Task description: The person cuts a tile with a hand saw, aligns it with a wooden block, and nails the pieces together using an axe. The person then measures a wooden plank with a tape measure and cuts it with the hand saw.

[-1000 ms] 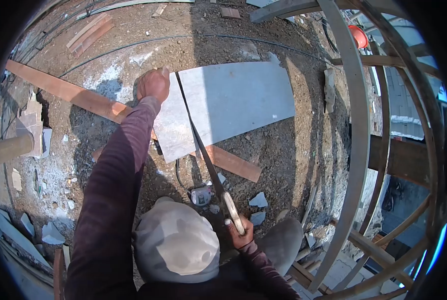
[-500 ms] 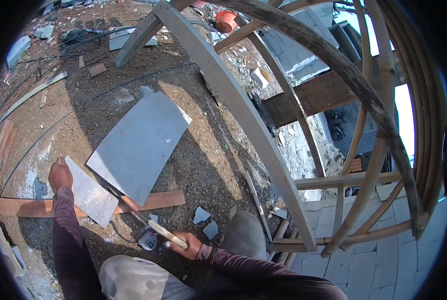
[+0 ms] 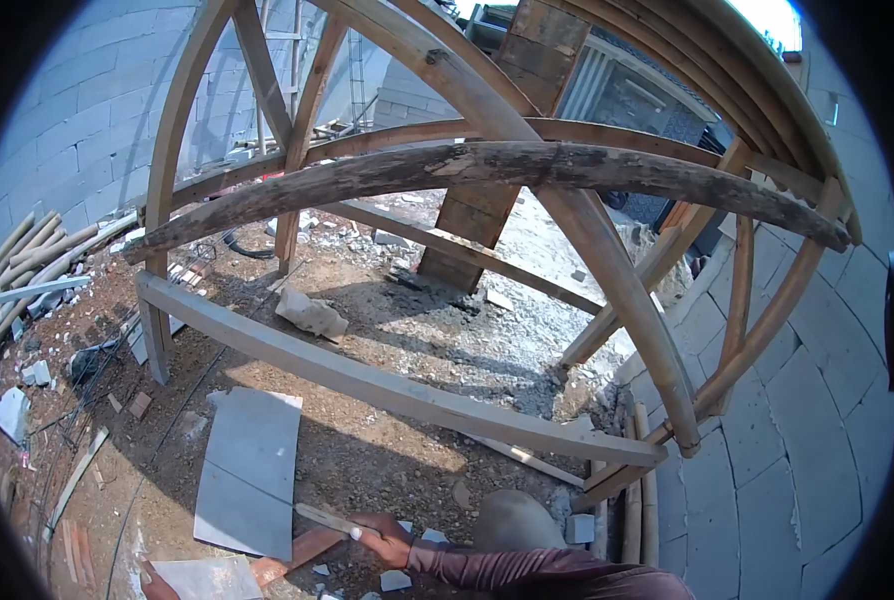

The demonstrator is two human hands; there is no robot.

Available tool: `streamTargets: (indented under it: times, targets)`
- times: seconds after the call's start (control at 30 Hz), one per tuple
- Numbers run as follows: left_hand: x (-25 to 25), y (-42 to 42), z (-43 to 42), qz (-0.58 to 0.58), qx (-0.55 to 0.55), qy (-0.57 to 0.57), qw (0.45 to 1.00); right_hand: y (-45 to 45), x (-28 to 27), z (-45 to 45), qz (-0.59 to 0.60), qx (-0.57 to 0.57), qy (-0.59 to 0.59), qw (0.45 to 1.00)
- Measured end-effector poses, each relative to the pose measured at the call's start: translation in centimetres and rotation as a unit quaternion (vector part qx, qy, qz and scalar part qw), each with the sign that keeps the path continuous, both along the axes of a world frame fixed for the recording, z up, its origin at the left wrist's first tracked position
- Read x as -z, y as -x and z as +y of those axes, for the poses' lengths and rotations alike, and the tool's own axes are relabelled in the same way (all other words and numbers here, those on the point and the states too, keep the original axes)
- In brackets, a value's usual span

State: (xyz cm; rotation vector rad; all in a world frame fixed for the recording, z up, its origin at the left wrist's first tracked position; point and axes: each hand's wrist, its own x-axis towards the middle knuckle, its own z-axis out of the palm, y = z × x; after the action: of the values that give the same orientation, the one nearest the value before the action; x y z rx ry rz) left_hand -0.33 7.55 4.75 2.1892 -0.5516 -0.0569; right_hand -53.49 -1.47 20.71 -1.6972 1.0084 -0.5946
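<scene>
The right hand (image 3: 385, 541), near half past six, is closed around the pale wooden handle of a long, thin-bladed handsaw (image 3: 325, 520). Half a second ago the blade pointed into the gap between the sheet pieces; now it crosses over the large, flat grey sheet (image 3: 252, 430) between seven and eight o'clock, contact unclear. The view has swung up, bringing more of the curved timber framework (image 3: 397, 385) in. The left hand (image 3: 155, 583), beside the smaller pale grey offcut (image 3: 207, 579) past seven, is mostly cut off; its grip cannot be told.
</scene>
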Motion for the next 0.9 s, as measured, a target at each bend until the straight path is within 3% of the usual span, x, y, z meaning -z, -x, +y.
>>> streamTargets:
  times: [0.07, 0.17, 0.27, 0.37, 0.47, 0.5, 0.6, 0.63, 0.67, 0.73, 0.77, 0.8, 0.83, 0.87, 0.9]
  targets:
    - [-3.6, 2.2, 0.9, -0.004, 0.009, 0.043, 0.999, 2.9, -0.8, -0.4, 0.014, 0.013, 0.11, 0.994]
    - [-8.8, 7.2, 0.9, 0.004, 0.034, 0.104, 0.994, 6.9, 1.1, -0.8, 0.146, 0.029, 0.192, 0.97]
    - [-13.1, 12.5, 0.3, 0.028, 0.085, 0.145, 0.985, 9.5, 5.6, -1.2, 0.295, -0.016, 0.093, 0.951]
    - [-15.8, 16.9, -0.5, 0.064, 0.17, 0.158, 0.971, 10.8, 9.0, -0.7, 0.448, -0.14, -0.04, 0.882]
    - [-16.4, 19.6, -1.9, 0.104, 0.287, 0.128, 0.944, 8.3, 7.7, -1.5, 0.295, -0.069, 0.01, 0.953]
    - [-16.4, 20.1, -2.8, 0.116, 0.325, 0.098, 0.934, 7.2, 6.7, -2.4, 0.194, -0.063, -0.036, 0.978]
    - [-18.1, 22.7, -5.5, 0.014, 0.391, -0.206, 0.897, 4.5, 6.2, -2.5, -0.095, -0.076, -0.106, 0.987]
    - [-21.6, 26.7, -6.3, -0.016, 0.426, -0.192, 0.884, 3.7, 6.5, -1.6, -0.185, -0.087, -0.123, 0.971]
    - [-25.0, 30.6, -7.0, -0.04, 0.456, -0.181, 0.87, 3.1, 6.5, -0.8, -0.214, -0.1, -0.104, 0.966]
    - [-27.2, 34.4, -8.7, -0.06, 0.465, -0.23, 0.853, 2.1, 4.7, 0.8, -0.272, -0.138, -0.093, 0.948]
    - [-27.5, 35.6, -9.5, -0.043, 0.469, -0.208, 0.857, 3.1, 1.1, 0.0, -0.175, -0.223, -0.132, 0.95]
    - [-27.7, 36.2, -10.1, -0.039, 0.466, -0.187, 0.864, 3.0, 2.2, 0.6, -0.157, -0.195, -0.086, 0.964]
    - [-29.7, 37.3, -10.5, -0.043, 0.438, -0.231, 0.868, 3.8, -1.1, 0.5, -0.2, -0.156, -0.144, 0.957]
    - [-29.5, 37.1, -10.4, -0.022, 0.42, -0.181, 0.889, 3.7, -1.0, 0.3, -0.193, -0.139, -0.147, 0.96]
    - [-30.2, 36.7, -10.2, -0.093, 0.408, -0.127, 0.899, 3.6, -0.6, 0.4, -0.23, -0.111, -0.145, 0.956]
